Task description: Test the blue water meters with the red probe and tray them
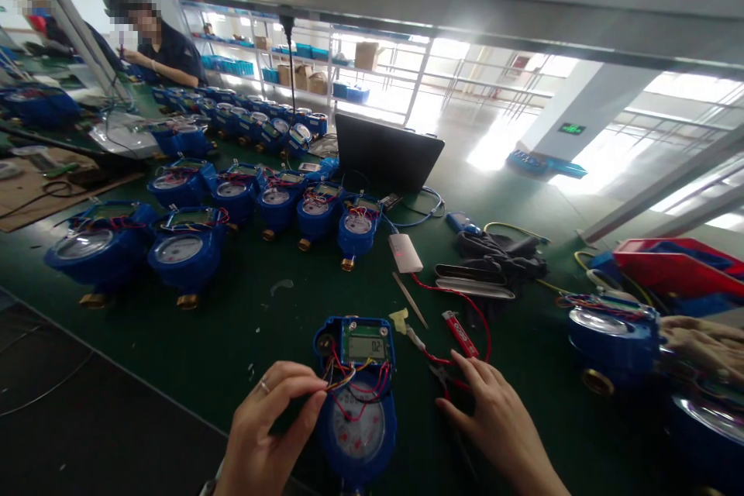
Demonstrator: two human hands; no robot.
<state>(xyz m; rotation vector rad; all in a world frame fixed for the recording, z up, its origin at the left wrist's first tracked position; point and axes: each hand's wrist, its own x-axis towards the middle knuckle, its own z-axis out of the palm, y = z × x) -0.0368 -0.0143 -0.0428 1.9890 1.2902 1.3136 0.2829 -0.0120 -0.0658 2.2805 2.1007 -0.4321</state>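
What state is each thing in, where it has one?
Near meter: uncovered, display on
Left hand: pinching wires
Right hand: fingers spread, at the pliers
Pliers: lying down, jaw opening unclear
Metal case: open
White box: red light on
Black panel: upright
Rear meters: uncovered

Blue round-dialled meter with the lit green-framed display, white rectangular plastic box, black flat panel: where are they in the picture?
Blue round-dialled meter [361, 446]: head view, on its clear dial cover.
White rectangular plastic box [406, 254]: head view, middle of its top face.
Black flat panel [387, 156]: head view, middle of its dark face.
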